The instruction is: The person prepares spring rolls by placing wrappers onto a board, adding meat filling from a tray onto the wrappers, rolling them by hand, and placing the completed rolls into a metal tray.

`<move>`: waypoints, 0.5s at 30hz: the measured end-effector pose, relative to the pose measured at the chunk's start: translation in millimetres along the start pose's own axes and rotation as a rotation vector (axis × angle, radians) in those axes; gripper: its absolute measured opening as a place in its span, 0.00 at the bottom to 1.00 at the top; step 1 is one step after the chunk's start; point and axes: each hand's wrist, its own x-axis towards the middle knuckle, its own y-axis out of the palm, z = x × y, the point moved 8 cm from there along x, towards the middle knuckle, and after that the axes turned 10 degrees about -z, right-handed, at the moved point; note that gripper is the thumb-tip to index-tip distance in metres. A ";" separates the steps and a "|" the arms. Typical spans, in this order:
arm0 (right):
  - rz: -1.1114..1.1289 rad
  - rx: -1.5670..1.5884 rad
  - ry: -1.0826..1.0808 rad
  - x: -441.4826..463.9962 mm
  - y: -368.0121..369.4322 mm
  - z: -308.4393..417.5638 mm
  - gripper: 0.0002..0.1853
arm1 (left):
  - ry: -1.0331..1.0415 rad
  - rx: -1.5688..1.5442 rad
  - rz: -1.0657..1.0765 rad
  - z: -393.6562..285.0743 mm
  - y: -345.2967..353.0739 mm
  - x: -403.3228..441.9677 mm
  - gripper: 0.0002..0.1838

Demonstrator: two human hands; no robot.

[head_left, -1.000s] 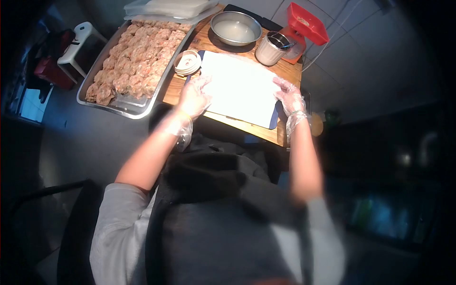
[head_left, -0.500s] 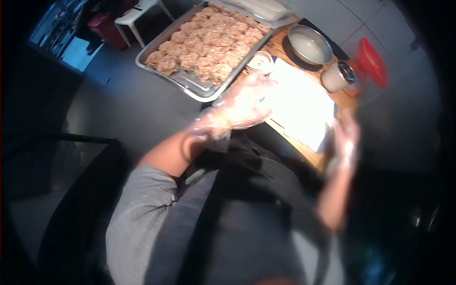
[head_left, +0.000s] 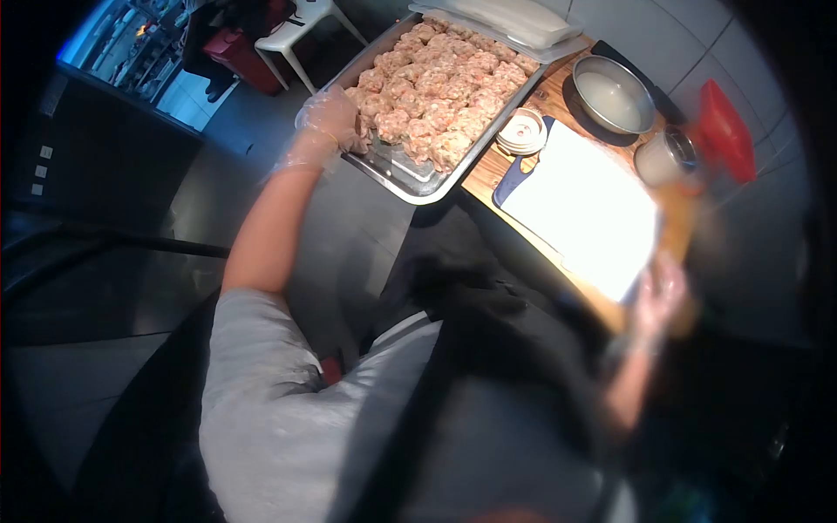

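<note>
My left hand [head_left: 329, 119], in a clear plastic glove, is at the near left corner of the metal tray [head_left: 417, 193], with its fingers down on the meat portions [head_left: 436, 87]. Its fingertips are hidden, so what they grip does not show. My right hand [head_left: 664, 292], gloved and blurred, is by the near right corner of the bright white sheet [head_left: 584, 205]. That sheet lies over a blue-edged board [head_left: 513, 181] on the wooden table [head_left: 558, 83]. Whether the right hand touches it is unclear.
Behind the board are a metal bowl [head_left: 613, 96] of cloudy liquid, a metal cup [head_left: 663, 159] and a red scale [head_left: 726, 131]. Small round lids [head_left: 522, 132] lie between tray and board. Plastic containers [head_left: 514, 22] overlap the tray's far edge. A white stool [head_left: 301, 33] stands beyond.
The view has swung left. My left hand has left the white sheet's near left side and reached the meat tray. My right hand has stayed near the sheet's right side.
</note>
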 end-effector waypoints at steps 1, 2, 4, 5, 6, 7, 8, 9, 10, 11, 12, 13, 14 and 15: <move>0.002 0.005 0.001 0.3 -0.4 0.1 0.20 | 0.005 0.029 0.008 -1.8 0.4 1.0 0.16; 0.006 0.009 0.006 0.6 -0.3 -2.0 0.20 | 0.013 0.019 0.018 -3.6 0.7 2.3 0.16; 0.008 0.040 0.020 -3.9 4.8 -18.7 0.23 | 0.032 0.003 0.039 -7.2 1.1 1.1 0.16; 0.032 0.033 0.067 -4.2 6.8 -14.3 0.22 | 0.088 -0.005 0.056 -10.2 -1.0 0.2 0.16; 0.054 0.026 0.115 -0.6 4.4 -10.3 0.22 | 0.144 -0.014 0.072 -12.8 -4.6 0.5 0.16; 0.077 0.018 0.163 3.7 0.7 -3.9 0.22 | 0.202 -0.024 0.089 -15.8 -7.8 0.3 0.16; 0.095 -0.027 0.202 5.2 -2.4 0.8 0.19 | 0.227 -0.030 0.090 -16.5 -11.2 0.0 0.16; 0.090 -0.059 0.190 5.4 -4.7 2.1 0.19 | 0.251 -0.037 0.091 -16.9 -14.6 -1.3 0.16; 0.086 -0.091 0.177 5.3 -6.6 1.9 0.18 | 0.274 -0.045 0.093 -16.8 -17.8 -2.4 0.16; 0.082 -0.123 0.163 4.9 -7.6 1.6 0.17 | 0.309 -0.075 0.077 -16.3 -21.4 -2.6 0.16; 0.074 -0.119 0.160 4.1 -8.0 0.0 0.17 | 0.342 -0.108 0.060 -15.1 -23.3 -3.3 0.16; 0.072 -0.122 0.165 3.3 -8.0 -1.2 0.17 | 0.373 -0.142 0.040 -18.4 -31.1 -5.8 0.17; 0.067 -0.125 0.167 3.2 -8.2 -1.8 0.17 | 0.344 -0.144 0.128 -18.2 -30.2 -5.9 0.17; 0.064 -0.128 0.168 2.9 -8.2 -1.4 0.17 | 0.314 -0.145 0.216 -19.1 -29.0 -5.0 0.17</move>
